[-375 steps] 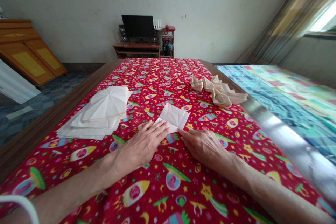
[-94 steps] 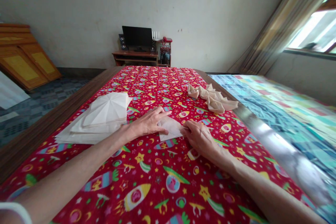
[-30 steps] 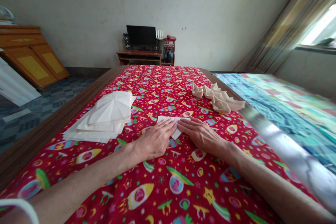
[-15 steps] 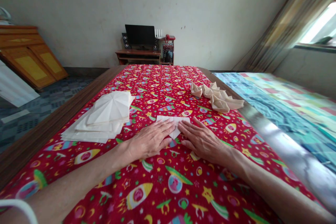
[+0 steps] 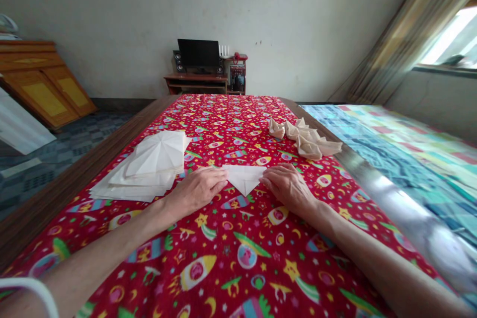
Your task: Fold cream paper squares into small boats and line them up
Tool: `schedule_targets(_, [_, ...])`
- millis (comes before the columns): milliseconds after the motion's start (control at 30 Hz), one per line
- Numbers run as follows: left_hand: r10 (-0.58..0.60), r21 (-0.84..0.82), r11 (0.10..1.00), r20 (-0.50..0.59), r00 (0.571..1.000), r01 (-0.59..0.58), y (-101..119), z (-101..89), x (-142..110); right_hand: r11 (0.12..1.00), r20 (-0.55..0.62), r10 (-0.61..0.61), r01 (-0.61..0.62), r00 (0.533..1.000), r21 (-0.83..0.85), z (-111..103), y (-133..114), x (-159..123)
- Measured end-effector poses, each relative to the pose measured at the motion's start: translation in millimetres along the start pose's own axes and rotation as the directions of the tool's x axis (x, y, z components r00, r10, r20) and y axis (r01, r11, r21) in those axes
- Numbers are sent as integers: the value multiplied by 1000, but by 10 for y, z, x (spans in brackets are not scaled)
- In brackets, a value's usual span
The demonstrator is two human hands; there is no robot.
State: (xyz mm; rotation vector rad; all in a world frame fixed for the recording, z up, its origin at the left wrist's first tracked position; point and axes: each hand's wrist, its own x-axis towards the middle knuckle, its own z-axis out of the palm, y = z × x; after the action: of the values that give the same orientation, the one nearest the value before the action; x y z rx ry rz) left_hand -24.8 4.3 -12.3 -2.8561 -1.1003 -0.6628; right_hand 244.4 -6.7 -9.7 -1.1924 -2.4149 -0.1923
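A small sheet of white paper [image 5: 245,177], folded to a point towards me, lies on the red patterned cloth [image 5: 223,243]. My left hand [image 5: 203,185] is at its left end, fingers bent and closed on that edge. At the opposite end my right hand [image 5: 287,185] has its fingers curled down onto the paper's edge. My fingertips hide both ends of the paper. To the left of my left hand lies a stack of creased white paper sheets [image 5: 158,156]. Several folded cream paper shapes [image 5: 307,140] sit beyond my right hand.
The cloth covers a long table with a brown wooden edge [image 5: 122,126]. Further back, a monitor [image 5: 198,53] and speakers stand on a desk [image 5: 196,79]. A bed with a checked cover [image 5: 402,159] runs along the right, a wooden cabinet [image 5: 48,82] is at the left.
My hands have moved apart, from lying flat on the folded paper to its two ends, and the fingers have bent. More of the paper shows now.
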Motion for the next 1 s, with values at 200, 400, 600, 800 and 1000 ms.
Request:
schedule_targets(200, [-103, -69, 992, -24, 994, 102, -181, 104, 385, 993, -73, 108, -104, 991, 61, 175, 85, 163])
schedule_targets(400, [-196, -49, 977, 167, 966, 206, -224, 107, 515, 976, -41, 144, -135, 989, 171, 245, 187, 138])
schedule_targets(600, [-312, -135, 921, 304, 900, 365, -213, 51, 578, 973, -28, 133, -125, 991, 196, 273, 214, 142])
schedule_targets(800, [-375, -317, 796, 409, 832, 515, -174, 0, 562, 959, -11, 181, -174, 983, 224, 216, 177, 186])
schedule_targets(1000, [-371, -345, 838, 209, 905, 423, -92, -39, 587, 883, -28, 270, -236, 963, 405, 122, 180, 232])
